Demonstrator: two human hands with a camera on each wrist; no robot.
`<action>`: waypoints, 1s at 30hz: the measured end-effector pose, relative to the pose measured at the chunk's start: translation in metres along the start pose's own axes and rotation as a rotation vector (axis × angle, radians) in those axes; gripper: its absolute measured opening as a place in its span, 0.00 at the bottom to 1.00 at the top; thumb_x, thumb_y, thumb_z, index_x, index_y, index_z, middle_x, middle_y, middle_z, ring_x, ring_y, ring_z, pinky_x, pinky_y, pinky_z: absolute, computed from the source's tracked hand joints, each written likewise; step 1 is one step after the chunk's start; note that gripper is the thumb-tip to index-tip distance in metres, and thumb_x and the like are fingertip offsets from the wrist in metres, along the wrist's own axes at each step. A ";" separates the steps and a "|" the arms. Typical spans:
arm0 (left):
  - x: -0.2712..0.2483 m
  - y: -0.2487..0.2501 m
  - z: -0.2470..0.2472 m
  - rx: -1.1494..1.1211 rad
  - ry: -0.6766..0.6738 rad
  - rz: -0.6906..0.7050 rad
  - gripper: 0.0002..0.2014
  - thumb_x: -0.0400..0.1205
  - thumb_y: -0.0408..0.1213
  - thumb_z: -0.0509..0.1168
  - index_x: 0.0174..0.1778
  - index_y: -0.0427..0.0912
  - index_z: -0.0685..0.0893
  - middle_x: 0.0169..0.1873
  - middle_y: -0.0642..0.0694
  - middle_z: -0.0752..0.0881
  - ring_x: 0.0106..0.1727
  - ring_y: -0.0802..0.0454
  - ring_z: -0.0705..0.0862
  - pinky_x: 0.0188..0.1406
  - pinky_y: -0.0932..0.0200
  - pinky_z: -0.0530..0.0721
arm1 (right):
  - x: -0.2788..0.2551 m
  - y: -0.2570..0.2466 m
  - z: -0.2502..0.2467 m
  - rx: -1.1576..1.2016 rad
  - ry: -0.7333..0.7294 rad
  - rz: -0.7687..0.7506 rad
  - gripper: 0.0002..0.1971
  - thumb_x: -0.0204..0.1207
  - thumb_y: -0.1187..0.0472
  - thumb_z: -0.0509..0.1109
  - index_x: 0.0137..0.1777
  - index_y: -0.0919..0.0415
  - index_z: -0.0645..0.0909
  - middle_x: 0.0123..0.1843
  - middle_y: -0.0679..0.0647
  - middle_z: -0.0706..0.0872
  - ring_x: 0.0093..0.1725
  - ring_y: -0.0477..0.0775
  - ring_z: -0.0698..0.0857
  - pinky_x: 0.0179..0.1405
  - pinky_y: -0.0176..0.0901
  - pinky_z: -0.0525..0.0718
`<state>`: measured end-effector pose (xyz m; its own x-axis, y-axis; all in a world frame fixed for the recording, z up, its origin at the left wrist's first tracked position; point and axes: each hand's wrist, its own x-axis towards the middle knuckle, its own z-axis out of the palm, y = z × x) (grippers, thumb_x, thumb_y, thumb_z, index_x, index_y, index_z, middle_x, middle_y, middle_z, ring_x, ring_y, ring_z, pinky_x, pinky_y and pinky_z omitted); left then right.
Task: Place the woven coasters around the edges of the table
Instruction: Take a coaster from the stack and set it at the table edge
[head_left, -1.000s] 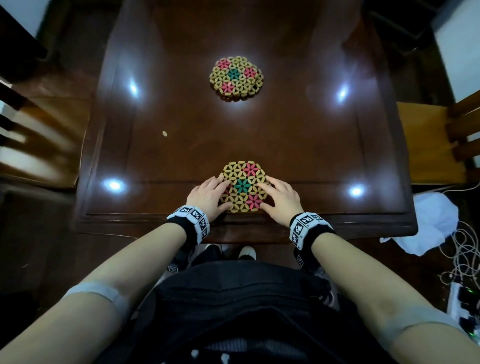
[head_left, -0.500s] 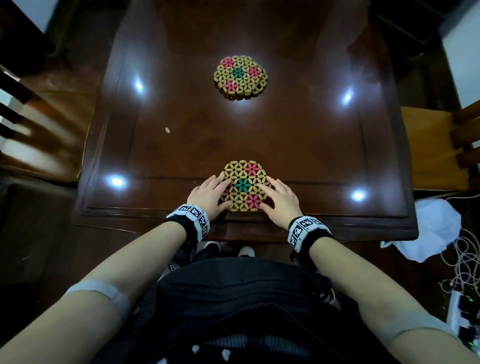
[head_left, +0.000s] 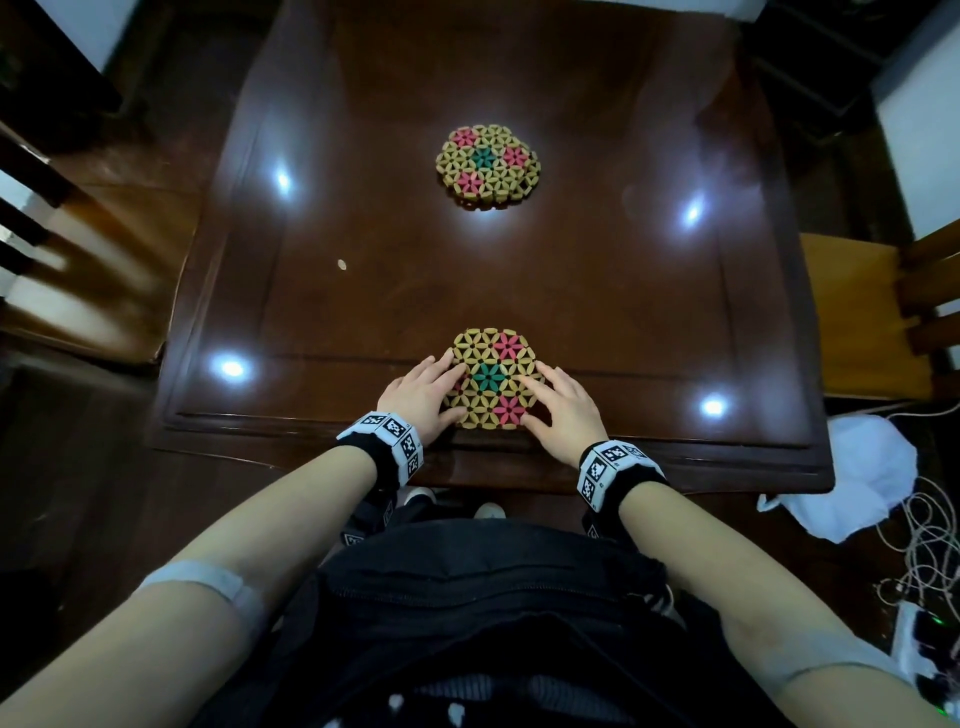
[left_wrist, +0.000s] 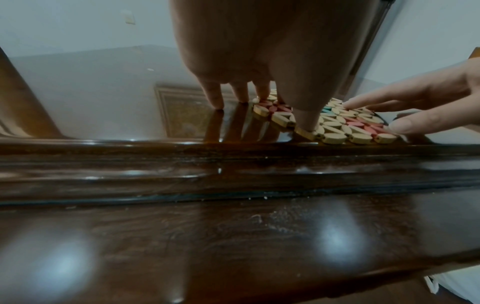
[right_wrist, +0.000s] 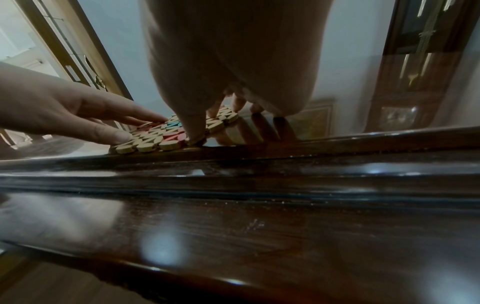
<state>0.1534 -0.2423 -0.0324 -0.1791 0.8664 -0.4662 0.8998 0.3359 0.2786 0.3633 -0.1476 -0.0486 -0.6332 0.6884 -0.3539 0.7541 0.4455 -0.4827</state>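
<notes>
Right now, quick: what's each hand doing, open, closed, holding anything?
Left hand: open, straight fingers resting on the near coaster's left edge.
Right hand: open, straight fingers resting on its right edge.
Neither grips it; it lies flat on the table.

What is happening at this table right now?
A person is setting a woven coaster at the near edge of a dark wooden table. The left hand and right hand rest on its two sides with fingers laid flat. A second coaster pile sits further back, untouched.

two woven coasters (head_left: 492, 378) (head_left: 487, 165), one table (head_left: 571, 291), two chairs (head_left: 878, 317) (head_left: 98, 270).
</notes>
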 end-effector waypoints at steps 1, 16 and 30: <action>0.000 0.000 0.000 0.001 -0.001 0.000 0.33 0.83 0.55 0.58 0.83 0.56 0.52 0.85 0.54 0.50 0.86 0.51 0.50 0.81 0.45 0.60 | 0.000 0.000 0.000 -0.008 -0.003 -0.002 0.29 0.80 0.49 0.64 0.80 0.43 0.62 0.86 0.48 0.57 0.85 0.55 0.53 0.83 0.56 0.55; 0.001 0.004 -0.004 0.008 -0.034 0.003 0.33 0.84 0.52 0.59 0.83 0.54 0.52 0.85 0.52 0.49 0.86 0.49 0.49 0.79 0.45 0.63 | 0.000 -0.005 -0.004 -0.053 -0.018 0.012 0.29 0.80 0.48 0.64 0.80 0.44 0.62 0.86 0.48 0.58 0.85 0.55 0.54 0.82 0.55 0.57; -0.026 -0.045 -0.031 -0.379 0.170 -0.119 0.20 0.85 0.45 0.55 0.74 0.48 0.71 0.73 0.45 0.76 0.71 0.44 0.77 0.68 0.47 0.77 | -0.009 -0.066 -0.018 0.017 0.049 0.100 0.30 0.78 0.59 0.65 0.80 0.50 0.62 0.82 0.54 0.59 0.79 0.61 0.63 0.76 0.56 0.70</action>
<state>0.1048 -0.2685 -0.0065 -0.3640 0.8514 -0.3777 0.6650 0.5215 0.5346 0.3223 -0.1729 0.0009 -0.5454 0.7560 -0.3619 0.8097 0.3638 -0.4605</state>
